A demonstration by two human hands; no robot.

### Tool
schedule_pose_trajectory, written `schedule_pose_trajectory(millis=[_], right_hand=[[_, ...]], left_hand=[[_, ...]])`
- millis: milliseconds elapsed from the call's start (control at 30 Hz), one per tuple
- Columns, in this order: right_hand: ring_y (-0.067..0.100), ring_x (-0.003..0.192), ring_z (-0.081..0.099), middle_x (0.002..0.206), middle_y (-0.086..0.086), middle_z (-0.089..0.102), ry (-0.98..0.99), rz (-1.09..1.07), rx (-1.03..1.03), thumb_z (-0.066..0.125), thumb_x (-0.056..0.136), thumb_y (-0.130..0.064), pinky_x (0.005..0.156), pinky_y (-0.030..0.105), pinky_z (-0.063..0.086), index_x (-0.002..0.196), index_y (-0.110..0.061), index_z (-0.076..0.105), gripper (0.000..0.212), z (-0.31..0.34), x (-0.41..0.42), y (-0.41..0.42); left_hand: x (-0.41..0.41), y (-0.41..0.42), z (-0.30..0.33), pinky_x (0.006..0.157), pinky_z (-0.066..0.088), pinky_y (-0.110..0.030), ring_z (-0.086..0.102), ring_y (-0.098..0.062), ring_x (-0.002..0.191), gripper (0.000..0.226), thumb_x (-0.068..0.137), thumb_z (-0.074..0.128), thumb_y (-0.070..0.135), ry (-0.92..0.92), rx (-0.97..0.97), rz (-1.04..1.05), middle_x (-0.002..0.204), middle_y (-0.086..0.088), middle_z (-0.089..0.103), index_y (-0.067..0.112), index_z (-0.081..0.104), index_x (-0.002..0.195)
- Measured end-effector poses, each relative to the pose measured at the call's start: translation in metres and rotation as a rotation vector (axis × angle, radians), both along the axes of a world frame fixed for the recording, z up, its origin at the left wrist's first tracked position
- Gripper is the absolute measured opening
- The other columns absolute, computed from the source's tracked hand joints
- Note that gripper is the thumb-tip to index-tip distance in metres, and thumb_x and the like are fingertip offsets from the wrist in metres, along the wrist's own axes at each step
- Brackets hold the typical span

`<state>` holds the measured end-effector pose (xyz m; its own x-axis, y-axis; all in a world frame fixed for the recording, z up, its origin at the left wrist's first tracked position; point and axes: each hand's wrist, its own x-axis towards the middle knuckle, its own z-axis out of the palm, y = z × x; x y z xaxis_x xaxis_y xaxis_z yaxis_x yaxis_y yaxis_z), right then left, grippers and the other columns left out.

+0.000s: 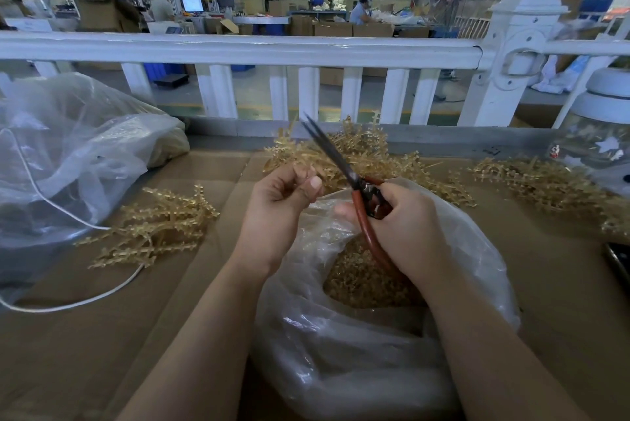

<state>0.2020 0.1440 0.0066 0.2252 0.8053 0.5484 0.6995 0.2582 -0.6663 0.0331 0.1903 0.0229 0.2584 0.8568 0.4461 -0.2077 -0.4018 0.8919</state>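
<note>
One clear bag [358, 369] holds gold clippings [361, 281]; right hand [402, 226] grips scissors [341, 161], left hand [283, 202] pinches a sprig [312, 171].

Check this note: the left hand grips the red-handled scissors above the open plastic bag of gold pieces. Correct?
No. The head view shows the right hand, not the left hand, gripping the red-handled scissors. The rest stands: they are above the open plastic bag of gold pieces.

Scissors [344, 168]: dark matt metal blades, glossy red handles; sprigs [153, 233] look like shiny golden plastic.
</note>
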Motion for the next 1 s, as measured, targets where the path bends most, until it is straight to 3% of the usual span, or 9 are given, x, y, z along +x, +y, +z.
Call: schedule_pose_trajectory(millis=[133, 233, 400, 633, 767, 1000], right_hand=[[0.003, 0.054, 0.061, 0.063, -0.009, 0.068, 0.262, 0.075, -0.055, 0.081, 0.08, -0.044, 0.049, 0.015, 0.045, 0.071, -0.019, 0.072, 0.028, 0.0051, -0.0001, 0.0045], [0.0, 0.059, 0.066, 0.068, -0.01, 0.073, 0.41, 0.114, -0.101, 0.082, 0.083, -0.025, 0.055, 0.012, 0.049, 0.073, -0.024, 0.074, 0.013, 0.0072, 0.0003, 0.0067], [-0.005, 0.046, 0.057, 0.054, -0.013, 0.066, 0.484, 0.16, -0.154, 0.08, 0.085, -0.022, 0.046, 0.008, 0.04, 0.073, -0.025, 0.073, 0.014, 0.0095, 0.0007, 0.007], [-0.005, 0.047, 0.056, 0.054, -0.013, 0.065, 0.458, 0.163, -0.143, 0.077, 0.087, -0.018, 0.048, 0.008, 0.04, 0.072, -0.023, 0.071, 0.017, 0.0102, -0.0006, 0.0039], [-0.004, 0.054, 0.06, 0.06, -0.014, 0.067, 0.423, 0.163, -0.151, 0.078, 0.086, -0.02, 0.056, 0.009, 0.045, 0.078, -0.02, 0.073, 0.009, 0.0112, -0.0003, 0.0031], [0.006, 0.07, 0.068, 0.076, -0.009, 0.074, 0.372, 0.147, -0.151, 0.078, 0.085, -0.018, 0.069, 0.016, 0.055, 0.085, -0.016, 0.075, 0.003, 0.0088, 0.0002, 0.004]], left_hand=[[0.0052, -0.0019, -0.0034, 0.077, 0.048, -0.019, 0.061, -0.007, 0.079, 0.016, 0.087, 0.068, 0.002, 0.071, -0.019, -0.021, 0.077, 0.009, 0.068, 0.013, 0.068, 0.076], [0.0092, -0.0035, -0.0051, 0.077, 0.05, -0.021, 0.064, -0.009, 0.08, 0.015, 0.083, 0.072, 0.001, 0.06, -0.047, -0.045, 0.079, 0.006, 0.071, 0.015, 0.072, 0.077], [0.0091, -0.0051, -0.0047, 0.077, 0.051, -0.022, 0.069, -0.01, 0.083, 0.009, 0.073, 0.076, 0.018, 0.044, -0.052, -0.055, 0.085, 0.002, 0.076, 0.025, 0.08, 0.077], [0.0074, -0.0066, -0.0043, 0.07, 0.05, -0.018, 0.065, -0.007, 0.074, 0.005, 0.077, 0.075, 0.023, 0.092, -0.051, -0.118, 0.079, 0.002, 0.073, 0.02, 0.077, 0.08], [0.0068, -0.0044, -0.0023, 0.065, 0.046, -0.022, 0.056, -0.01, 0.066, 0.022, 0.081, 0.073, 0.035, 0.008, -0.21, -0.038, 0.078, -0.002, 0.067, 0.013, 0.066, 0.081], [0.0064, -0.0025, 0.0009, 0.06, 0.048, -0.019, 0.056, -0.01, 0.06, 0.009, 0.086, 0.069, 0.008, -0.123, -0.389, -0.065, 0.071, -0.005, 0.066, 0.009, 0.069, 0.077]])
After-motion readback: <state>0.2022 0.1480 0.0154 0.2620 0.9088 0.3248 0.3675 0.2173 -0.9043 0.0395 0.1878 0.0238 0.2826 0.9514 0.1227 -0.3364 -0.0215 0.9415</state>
